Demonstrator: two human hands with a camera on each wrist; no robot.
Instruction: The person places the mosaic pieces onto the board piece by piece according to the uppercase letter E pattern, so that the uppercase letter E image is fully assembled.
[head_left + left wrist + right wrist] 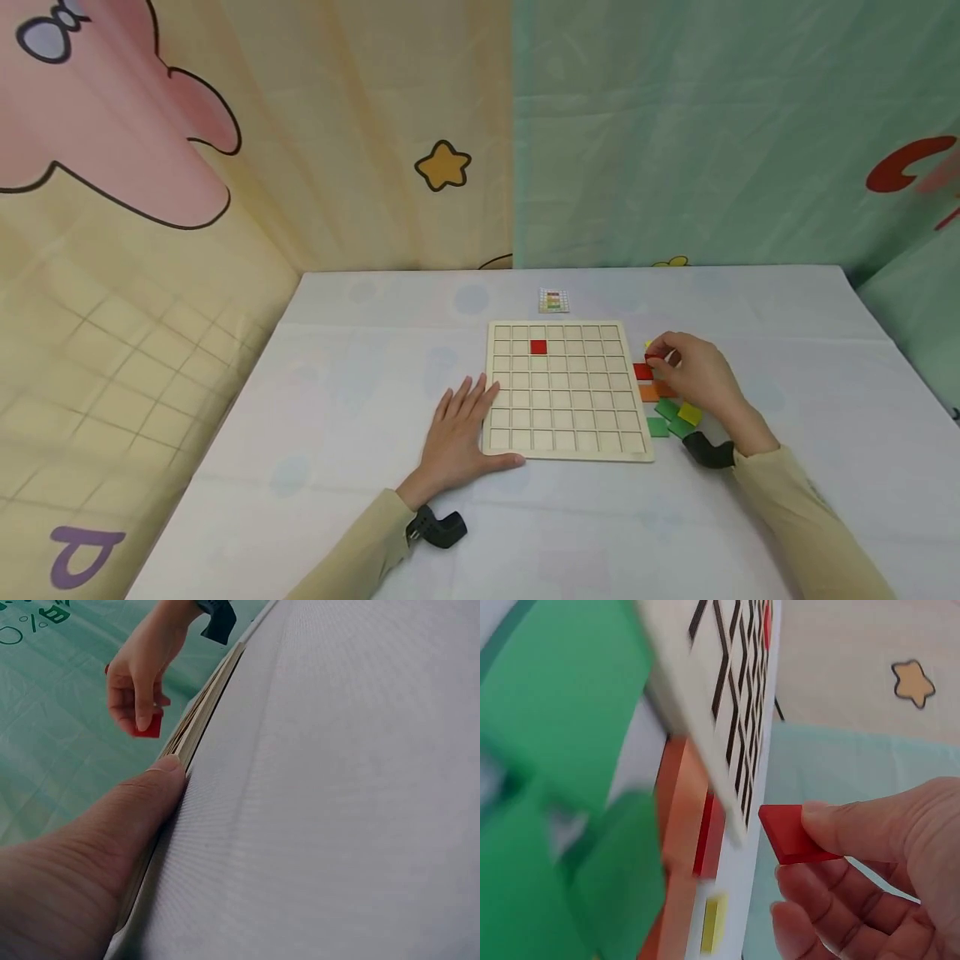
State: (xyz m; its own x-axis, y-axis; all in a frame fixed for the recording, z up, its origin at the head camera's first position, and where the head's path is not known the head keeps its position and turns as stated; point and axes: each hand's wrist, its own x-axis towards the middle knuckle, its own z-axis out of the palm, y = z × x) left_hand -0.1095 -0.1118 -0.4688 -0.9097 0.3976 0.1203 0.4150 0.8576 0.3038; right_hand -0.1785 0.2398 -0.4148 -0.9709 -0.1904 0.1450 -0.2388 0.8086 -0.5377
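Head view: pale wooden gridded square board (564,398) on white-clothed counter (337,433); one red square tile (538,347) sits in second row from far edge. Left hand (459,442), fingers straight, at board's left edge. Right hand (699,377), by loose orange (648,392) and green tiles (657,427), pinches another red tile (655,357).

Left wrist view: left thumb (139,806) touches board's near edge.

Right wrist view: held tile gripped between thumb and fingers, apart from board.

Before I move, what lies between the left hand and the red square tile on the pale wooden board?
Head view: from left hand to red tile, only empty grid cells.
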